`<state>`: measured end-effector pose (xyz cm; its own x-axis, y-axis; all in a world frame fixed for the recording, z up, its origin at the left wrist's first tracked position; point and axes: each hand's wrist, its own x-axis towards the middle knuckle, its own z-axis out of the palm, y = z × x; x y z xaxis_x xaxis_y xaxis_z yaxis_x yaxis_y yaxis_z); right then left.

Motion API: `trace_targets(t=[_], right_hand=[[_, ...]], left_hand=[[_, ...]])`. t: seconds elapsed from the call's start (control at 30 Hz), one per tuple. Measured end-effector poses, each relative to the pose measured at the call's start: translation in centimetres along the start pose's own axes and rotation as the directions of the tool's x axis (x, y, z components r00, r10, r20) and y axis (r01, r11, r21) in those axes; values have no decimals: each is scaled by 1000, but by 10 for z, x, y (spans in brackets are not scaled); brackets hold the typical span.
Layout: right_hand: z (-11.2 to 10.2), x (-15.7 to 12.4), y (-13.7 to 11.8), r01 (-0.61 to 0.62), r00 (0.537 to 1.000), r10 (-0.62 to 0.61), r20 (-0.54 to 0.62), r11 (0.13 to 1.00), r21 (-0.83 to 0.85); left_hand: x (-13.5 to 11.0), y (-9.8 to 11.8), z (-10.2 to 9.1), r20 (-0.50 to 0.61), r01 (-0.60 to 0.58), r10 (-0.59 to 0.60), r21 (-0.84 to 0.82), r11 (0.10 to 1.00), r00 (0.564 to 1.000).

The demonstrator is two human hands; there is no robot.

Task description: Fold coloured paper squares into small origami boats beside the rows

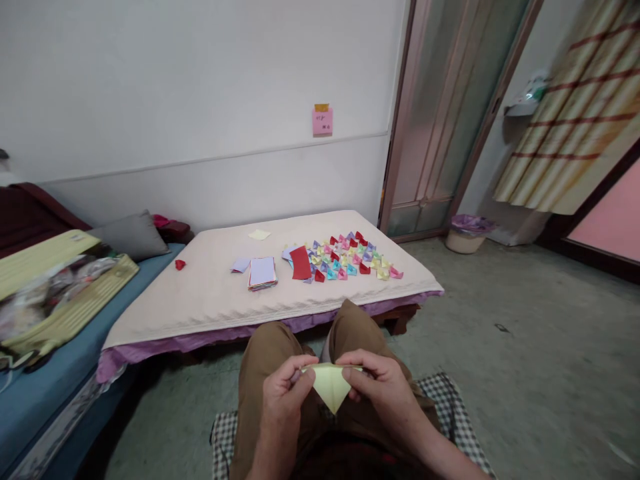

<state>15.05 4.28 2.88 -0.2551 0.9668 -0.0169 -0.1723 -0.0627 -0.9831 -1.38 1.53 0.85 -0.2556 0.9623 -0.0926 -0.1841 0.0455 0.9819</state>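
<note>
Over my lap I hold a pale yellow paper (330, 385), folded into a triangle that points down. My left hand (281, 399) pinches its left edge and my right hand (380, 388) pinches its right edge, both with fingers closed on it. On the low table (200, 300) ahead lie several small folded paper pieces (350, 259) in red, blue, yellow, pink and purple, set in rows. A stack of paper sheets (263, 273) and a red sheet (301, 263) lie beside them.
A loose yellow sheet (259, 235) and a stray red piece (180, 265) lie on the table. A blue bed (45, 393) with a grey pillow (131, 235) and a yellow bag (60, 293) is on the left. A bin (466, 233) stands by the door.
</note>
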Motion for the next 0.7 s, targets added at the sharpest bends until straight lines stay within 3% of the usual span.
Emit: trace_targets(t=[0.13, 0.3, 0.43, 0.57, 0.7], right_hand=[[-8, 0, -1, 143, 980, -142, 138, 990, 6], [-14, 1, -2, 322, 930, -292, 223, 940, -111], [-14, 0, -4, 437, 887, -379, 264, 873, -215], [-18, -3, -10, 449, 871, -344, 352, 848, -282], [-29, -8, -23, 408, 890, -268, 370, 828, -384]], left_hand=[[-4, 12, -8, 80, -131, 122, 108, 986, 989], [-9, 22, -9, 168, -161, 140, 118, 980, 976], [-8, 16, -4, 126, -184, 166, 149, 971, 978], [-9, 15, -2, 96, -239, 221, 259, 936, 971], [-11, 22, -4, 243, -437, 370, 358, 825, 897]])
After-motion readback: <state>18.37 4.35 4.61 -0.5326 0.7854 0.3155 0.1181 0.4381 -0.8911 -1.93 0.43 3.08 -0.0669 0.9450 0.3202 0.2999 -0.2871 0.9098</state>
